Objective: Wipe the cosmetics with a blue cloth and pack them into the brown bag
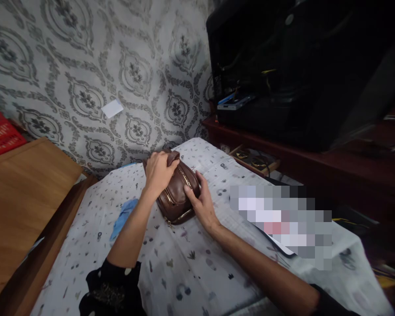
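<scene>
A small brown leather bag (177,193) with gold zippers lies on a white patterned cloth (171,267) covering a table. My left hand (158,172) grips the bag's far top end, fingers curled over its flap. My right hand (200,202) rests against the bag's right side, thumb and fingers pressed on it near a zipper. Both forearms reach in from the bottom of the view.
A blue cloth (123,217) lies left of the bag. A blurred flat item (279,219) sits on the right of the table. A wooden surface (23,188) stands at left with a red crate (0,131). A dark cabinet and black television (299,74) stand at right.
</scene>
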The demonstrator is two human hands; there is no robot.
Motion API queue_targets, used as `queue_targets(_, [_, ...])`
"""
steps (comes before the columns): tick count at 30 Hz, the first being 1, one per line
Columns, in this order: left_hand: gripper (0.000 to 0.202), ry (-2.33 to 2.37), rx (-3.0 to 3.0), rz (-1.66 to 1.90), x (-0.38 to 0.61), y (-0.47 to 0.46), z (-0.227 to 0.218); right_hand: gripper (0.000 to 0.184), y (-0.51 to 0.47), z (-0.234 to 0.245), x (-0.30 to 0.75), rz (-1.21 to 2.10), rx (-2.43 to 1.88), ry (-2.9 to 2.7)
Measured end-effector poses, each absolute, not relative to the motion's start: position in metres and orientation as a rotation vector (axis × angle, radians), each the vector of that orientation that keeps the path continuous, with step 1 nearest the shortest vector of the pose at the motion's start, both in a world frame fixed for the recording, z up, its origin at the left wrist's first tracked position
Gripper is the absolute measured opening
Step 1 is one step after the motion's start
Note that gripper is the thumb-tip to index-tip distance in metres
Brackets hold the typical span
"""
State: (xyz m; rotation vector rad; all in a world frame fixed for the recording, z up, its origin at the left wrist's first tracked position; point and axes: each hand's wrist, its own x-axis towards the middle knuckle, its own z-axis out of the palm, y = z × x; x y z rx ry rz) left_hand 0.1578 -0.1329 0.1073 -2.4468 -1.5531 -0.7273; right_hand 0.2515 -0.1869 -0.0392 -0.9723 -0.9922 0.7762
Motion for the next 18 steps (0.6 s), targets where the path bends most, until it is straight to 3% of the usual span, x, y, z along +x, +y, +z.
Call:
queue_targets(8, [0.017,-1.587,-2.552,-1.149,0.158,-0.127,0.097,0.08,-0.181,-0.042,0.251,0.809,-0.94,-0.959])
queue_targets(15, [0.017,-1.525,-2.634,-1.198,0.158,-0.139,0.096,0.076,-0.182,-0.04,0.254,0.781,-0.947,-0.993])
queue_targets(18, [0.013,-1.486,-2.704,-1.145,0.146,-0.145,0.1,0.083,-0.184,-0.035,0.255,0.796,-0.996,-1.019])
